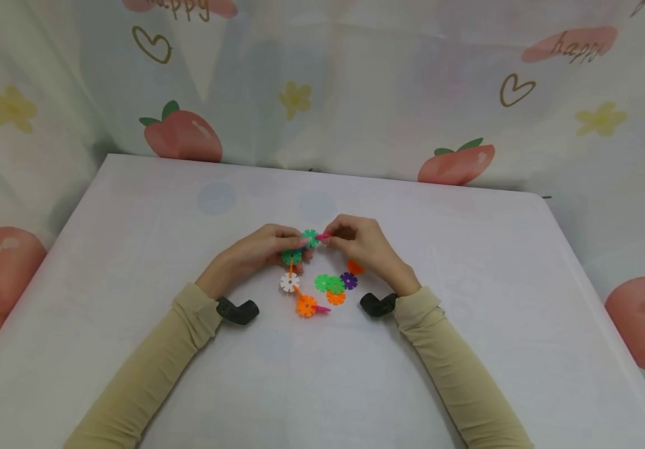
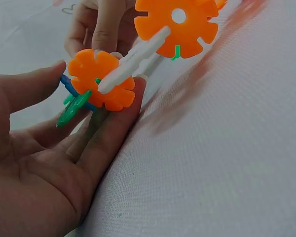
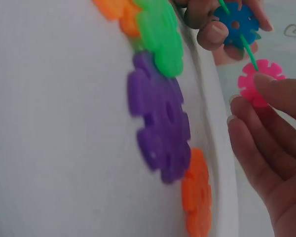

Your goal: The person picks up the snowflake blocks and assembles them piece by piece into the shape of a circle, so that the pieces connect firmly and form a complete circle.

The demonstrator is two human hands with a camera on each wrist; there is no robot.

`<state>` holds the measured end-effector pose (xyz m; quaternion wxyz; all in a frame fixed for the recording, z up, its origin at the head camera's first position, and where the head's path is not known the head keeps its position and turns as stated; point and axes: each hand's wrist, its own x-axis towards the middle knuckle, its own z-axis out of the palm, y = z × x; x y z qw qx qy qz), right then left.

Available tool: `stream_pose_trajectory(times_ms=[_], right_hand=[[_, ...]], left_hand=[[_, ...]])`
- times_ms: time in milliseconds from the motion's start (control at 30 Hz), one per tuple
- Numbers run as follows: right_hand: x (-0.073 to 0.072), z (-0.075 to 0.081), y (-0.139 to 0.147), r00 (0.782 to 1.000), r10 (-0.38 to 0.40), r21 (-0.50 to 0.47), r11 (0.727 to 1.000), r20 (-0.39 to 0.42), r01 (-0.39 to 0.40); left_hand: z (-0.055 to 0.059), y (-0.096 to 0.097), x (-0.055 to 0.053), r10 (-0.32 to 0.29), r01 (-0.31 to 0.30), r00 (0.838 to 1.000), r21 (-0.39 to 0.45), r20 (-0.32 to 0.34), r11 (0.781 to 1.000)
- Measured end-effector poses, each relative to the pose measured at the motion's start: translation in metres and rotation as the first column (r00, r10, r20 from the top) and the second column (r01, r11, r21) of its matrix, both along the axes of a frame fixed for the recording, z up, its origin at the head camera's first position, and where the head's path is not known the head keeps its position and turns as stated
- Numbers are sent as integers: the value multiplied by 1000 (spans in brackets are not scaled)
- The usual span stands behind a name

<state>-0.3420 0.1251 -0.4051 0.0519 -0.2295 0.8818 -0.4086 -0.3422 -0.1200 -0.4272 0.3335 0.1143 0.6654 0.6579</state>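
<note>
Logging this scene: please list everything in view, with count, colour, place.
Table: 1, white, foreground
Printed backdrop: 1, pale, behind table
Slotted-disc chain: 1, green, blue, white, orange, pink, centre
Pink disc: 1, pink, chain's far end
Loose green discs: 2, green, overlapping, centre
Purple disc: 1, purple, beside green
Loose orange discs: 2, orange, flanking purple
Wrist cameras: 2, black, at wrists
Sleeves: 2, khaki, forearms
Left hand: 1, gripping chain
Right hand: 1, pinching pink disc
</note>
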Motion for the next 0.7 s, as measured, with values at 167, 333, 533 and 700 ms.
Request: stream_pose_trajectory(times_ms=[167,333,533,700], right_hand=[[-3,4,5,998,21,71,997,61,-25],[-5,10,10,980,88,168,979,177,-119],[-2,13,7,930,207,219,935,305,-280],[4,15,0,916,277,302,882,291,-363]], left_hand=[[0,0,-2,58,-58,998,18,32,998],[0,0,-2,82,-84,995,38,58,996],[0,0,-1,66,-69,996,57,61,996],[0,-1,-1,64,-67,996,62,57,996]])
